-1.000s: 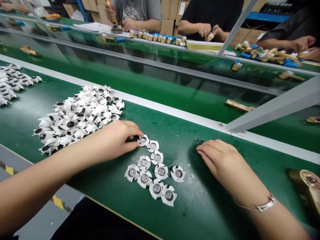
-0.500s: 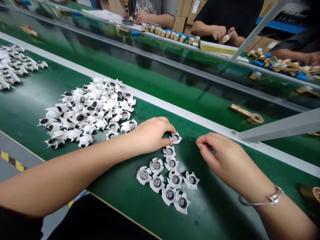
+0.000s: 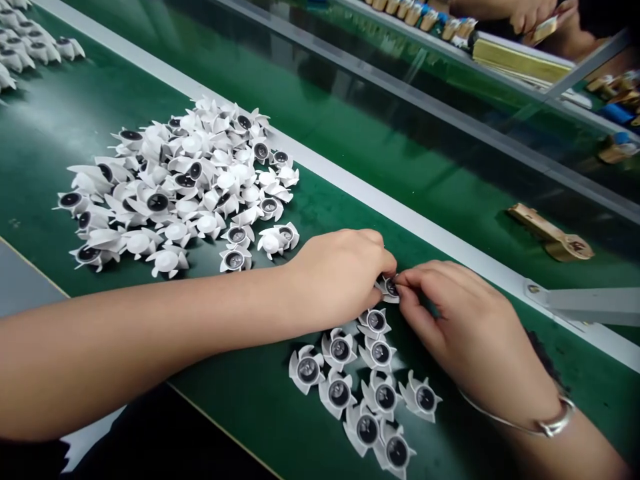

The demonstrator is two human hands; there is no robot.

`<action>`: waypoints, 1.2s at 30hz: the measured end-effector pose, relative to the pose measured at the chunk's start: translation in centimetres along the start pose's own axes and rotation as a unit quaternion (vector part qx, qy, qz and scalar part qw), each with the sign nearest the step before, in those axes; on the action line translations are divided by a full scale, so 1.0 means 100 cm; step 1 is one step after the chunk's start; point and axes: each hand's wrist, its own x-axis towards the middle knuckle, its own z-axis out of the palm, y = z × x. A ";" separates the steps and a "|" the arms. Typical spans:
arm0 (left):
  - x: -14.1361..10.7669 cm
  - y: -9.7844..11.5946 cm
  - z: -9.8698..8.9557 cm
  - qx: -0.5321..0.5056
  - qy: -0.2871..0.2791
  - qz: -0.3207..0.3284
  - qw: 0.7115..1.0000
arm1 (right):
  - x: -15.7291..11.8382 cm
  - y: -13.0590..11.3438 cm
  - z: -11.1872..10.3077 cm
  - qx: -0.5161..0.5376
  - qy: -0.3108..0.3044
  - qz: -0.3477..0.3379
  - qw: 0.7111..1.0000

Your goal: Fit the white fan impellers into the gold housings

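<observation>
My left hand (image 3: pixel 345 273) pinches the edge of a small white fan impeller (image 3: pixel 390 291), whose dark round hub faces up. From the other side my right hand (image 3: pixel 463 320), with a silver bangle at its wrist, meets that impeller. Its thumb and forefinger are pressed together at the hub; anything between them is too small to make out. Just below lie several loose impellers (image 3: pixel 385 395) with hubs upward, some touching one another. Left of my left hand rises a large heap of impellers (image 3: pixel 200 180), lying at mixed angles.
More impellers (image 3: pixel 30 43) sit at the far left on the green surface (image 3: pixel 100 80). A white rail (image 3: pixel 340 177) borders it, with a metal bracket (image 3: pixel 595 303) at right. Beyond it lies a brass-coloured part (image 3: pixel 550 233). Across the line, a co-worker's hands (image 3: pixel 543 17) hold a part.
My right hand has closed the gap to the impeller in my left hand, and its fingertips now meet it. The camera view has shifted, so the heap and loose impellers appear larger.
</observation>
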 end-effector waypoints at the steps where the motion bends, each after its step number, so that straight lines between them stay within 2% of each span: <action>1: 0.000 0.000 0.000 0.000 0.002 0.001 1.000 | 0.000 0.000 -0.001 -0.005 0.001 -0.006 1.000; 5: -0.001 -0.001 0.001 0.000 0.010 -0.003 1.000 | 0.002 0.002 -0.005 0.014 -0.020 -0.033 0.999; 7: -0.001 -0.001 0.002 0.004 0.015 -0.005 1.000 | 0.001 0.000 -0.010 0.013 -0.032 -0.067 0.997; 11: 0.001 -0.001 0.003 0.003 0.017 -0.007 1.000 | -0.006 -0.015 -0.025 -0.070 -0.058 -0.143 0.986; 13: 0.001 0.000 0.003 0.000 0.015 -0.007 1.000 | -0.009 -0.016 -0.033 -0.084 -0.057 -0.137 0.985; 14: 0.000 0.000 0.003 0.000 0.013 -0.009 1.000 | -0.009 -0.013 -0.037 -0.087 -0.052 -0.108 0.989; 15: 0.000 0.000 0.002 0.000 0.010 -0.012 1.000 | -0.007 -0.005 -0.039 -0.094 -0.050 -0.047 0.993; 17: -0.002 0.000 0.002 -0.017 0.004 -0.025 1.000 | 0.001 0.020 -0.041 -0.132 -0.052 0.143 0.980; 18: -0.002 0.000 0.001 -0.041 0.005 -0.034 0.999 | 0.008 0.038 -0.041 -0.153 -0.063 0.264 0.950; 20: -0.002 -0.002 0.001 -0.106 0.016 -0.049 0.993 | 0.025 0.077 -0.038 -0.183 -0.054 0.404 0.895; 23: -0.001 -0.004 0.000 -0.186 0.034 -0.066 0.980 | 0.051 0.129 -0.031 -0.179 -0.043 0.531 0.827; 25: 0.000 -0.005 -0.001 -0.232 0.035 -0.075 0.969 | 0.061 0.149 -0.028 -0.152 -0.053 0.567 0.808; 26: 0.001 -0.004 -0.003 -0.258 0.034 -0.079 0.962 | 0.061 0.153 -0.028 -0.136 -0.058 0.571 0.807; 28: 0.000 -0.001 -0.009 -0.305 0.032 -0.081 0.948 | 0.056 0.150 -0.033 -0.107 -0.058 0.561 0.819; 30: -0.002 0.004 -0.018 -0.374 0.037 -0.076 0.924 | 0.044 0.133 -0.042 -0.074 -0.037 0.530 0.844; 34: -0.007 0.016 -0.036 -0.502 0.081 -0.033 0.860 | 0.016 0.078 -0.063 0.044 0.038 0.445 0.894; 36: -0.009 0.020 -0.040 -0.519 0.102 -0.004 0.848 | 0.008 0.051 -0.068 0.129 0.072 0.401 0.904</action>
